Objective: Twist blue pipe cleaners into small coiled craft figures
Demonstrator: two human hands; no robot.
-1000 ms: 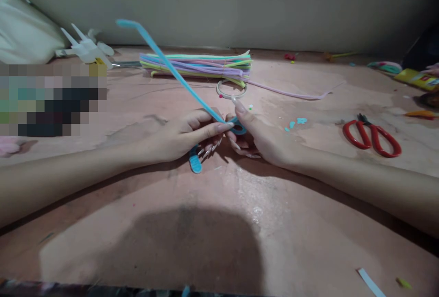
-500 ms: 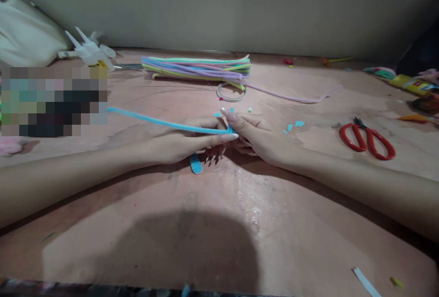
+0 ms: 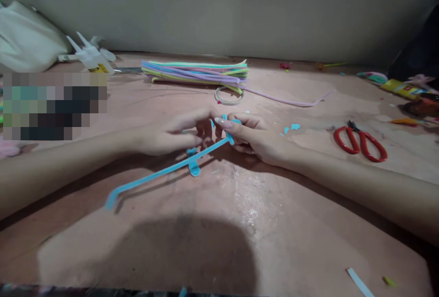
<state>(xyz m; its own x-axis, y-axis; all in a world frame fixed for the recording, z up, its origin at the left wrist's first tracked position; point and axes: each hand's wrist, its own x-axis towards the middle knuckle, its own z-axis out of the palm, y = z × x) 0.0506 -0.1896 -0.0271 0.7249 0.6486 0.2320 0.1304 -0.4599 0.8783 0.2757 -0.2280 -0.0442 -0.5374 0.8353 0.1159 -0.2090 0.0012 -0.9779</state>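
While pinched at its coiled end between left hand (image 3: pixel 171 133) and right hand (image 3: pixel 254 137), blue pipe cleaner (image 3: pixel 164 172) runs leftward and nearward over counter (image 3: pixel 240 224). Free bent tip nearer left forearm. Both grips narrow, closed on that coil

The blue strip's (image 3: pixel 164 171) far end vanishes between the fingertips of the left hand (image 3: pixel 171 132) and right hand (image 3: pixel 254 137), its wrap unreadable; a pixelated block (image 3: pixel 53 105) masks part of the desk (image 3: pixel 274 205); the white bag (image 3: pixel 24 41) is cut off at the left edge
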